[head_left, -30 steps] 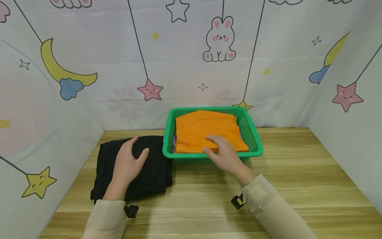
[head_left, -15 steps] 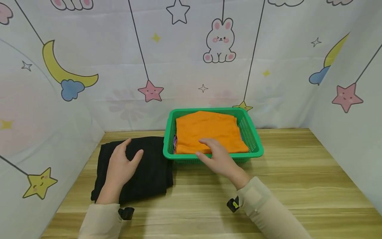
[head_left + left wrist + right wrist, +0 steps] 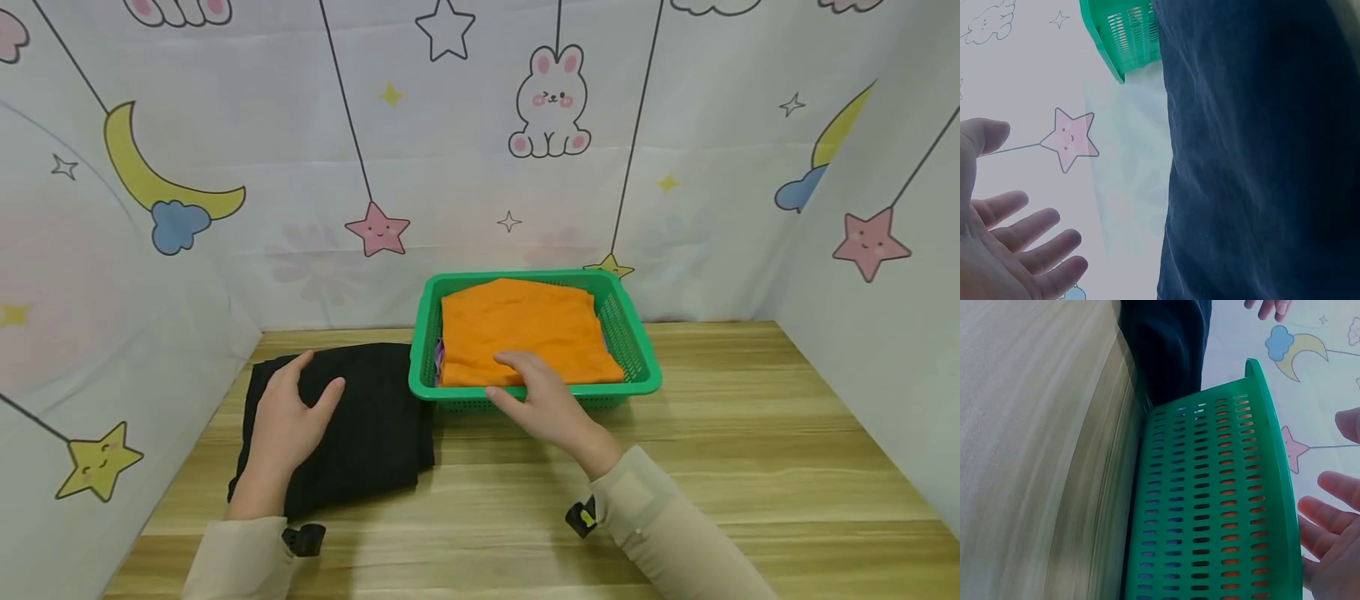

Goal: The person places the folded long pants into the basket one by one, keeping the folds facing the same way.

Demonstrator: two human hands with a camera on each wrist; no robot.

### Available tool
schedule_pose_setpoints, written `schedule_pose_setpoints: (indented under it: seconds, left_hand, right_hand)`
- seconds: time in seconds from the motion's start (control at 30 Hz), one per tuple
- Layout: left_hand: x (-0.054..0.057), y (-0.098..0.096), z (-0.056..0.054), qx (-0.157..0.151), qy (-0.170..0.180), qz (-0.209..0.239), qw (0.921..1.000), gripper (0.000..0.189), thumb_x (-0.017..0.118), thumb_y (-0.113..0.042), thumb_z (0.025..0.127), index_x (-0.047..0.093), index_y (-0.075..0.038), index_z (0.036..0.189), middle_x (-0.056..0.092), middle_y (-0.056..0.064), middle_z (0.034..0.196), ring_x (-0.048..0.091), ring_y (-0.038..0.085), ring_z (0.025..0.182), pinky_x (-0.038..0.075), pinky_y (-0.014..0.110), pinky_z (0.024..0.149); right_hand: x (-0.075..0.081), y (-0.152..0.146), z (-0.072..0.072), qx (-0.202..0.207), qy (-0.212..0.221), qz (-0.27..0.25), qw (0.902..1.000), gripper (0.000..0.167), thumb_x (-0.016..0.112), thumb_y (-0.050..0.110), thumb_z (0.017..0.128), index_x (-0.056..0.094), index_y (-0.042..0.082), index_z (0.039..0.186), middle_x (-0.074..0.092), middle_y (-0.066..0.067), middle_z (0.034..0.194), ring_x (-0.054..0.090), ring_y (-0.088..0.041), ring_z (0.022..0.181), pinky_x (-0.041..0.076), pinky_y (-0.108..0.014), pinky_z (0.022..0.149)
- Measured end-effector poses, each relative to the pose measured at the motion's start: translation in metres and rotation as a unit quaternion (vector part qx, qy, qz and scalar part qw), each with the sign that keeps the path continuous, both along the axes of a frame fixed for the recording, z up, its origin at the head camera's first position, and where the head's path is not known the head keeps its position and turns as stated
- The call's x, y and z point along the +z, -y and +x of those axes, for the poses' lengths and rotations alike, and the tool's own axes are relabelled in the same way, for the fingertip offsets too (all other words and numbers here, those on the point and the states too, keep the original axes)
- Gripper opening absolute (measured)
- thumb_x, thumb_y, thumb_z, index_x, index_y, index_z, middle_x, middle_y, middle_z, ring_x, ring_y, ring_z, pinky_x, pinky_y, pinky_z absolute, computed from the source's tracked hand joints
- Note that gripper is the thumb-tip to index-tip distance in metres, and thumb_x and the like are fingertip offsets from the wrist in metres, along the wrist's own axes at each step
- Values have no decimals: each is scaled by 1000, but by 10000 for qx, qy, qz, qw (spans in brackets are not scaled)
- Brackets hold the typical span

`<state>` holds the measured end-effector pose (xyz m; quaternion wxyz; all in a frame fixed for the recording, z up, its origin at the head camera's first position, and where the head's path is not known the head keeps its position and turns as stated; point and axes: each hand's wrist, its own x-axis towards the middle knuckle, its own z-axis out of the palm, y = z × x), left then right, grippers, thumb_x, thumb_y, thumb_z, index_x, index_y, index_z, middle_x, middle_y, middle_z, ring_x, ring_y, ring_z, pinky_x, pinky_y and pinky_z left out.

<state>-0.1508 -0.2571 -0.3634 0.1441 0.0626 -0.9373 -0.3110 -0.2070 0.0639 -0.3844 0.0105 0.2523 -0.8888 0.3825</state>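
Folded black cloth left of frame centre; left grip above it, fingers parted, empty. Right grip likewise empty, by green basket, mid-frame; orange cloth inside, folded presumably to fit.

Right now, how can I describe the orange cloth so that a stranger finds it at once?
On the wood-grain table, by the printed backdrop, stands a green perforated basket. Inside it lies the orange cloth; in the head view, the right hand overlaps it. Bright orange sets it apart from the purple fabric at its left edge and the black cloth left of the basket.
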Motion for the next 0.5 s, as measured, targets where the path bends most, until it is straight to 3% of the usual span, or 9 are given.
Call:
schedule_pose_setpoints:
  seconds: [0.5]
  left_hand:
    - [-4, 9, 4, 55, 48, -83, 9999, 71, 51, -43, 95, 27, -2, 148, 31, 30, 145, 30, 48, 131, 29, 65, 101]
  right_hand:
    - [-1, 5, 3, 76, 137, -90, 9998, 60, 56, 44, 93, 43, 12, 141, 43, -5, 145, 51, -25, 123, 43, -46, 102]
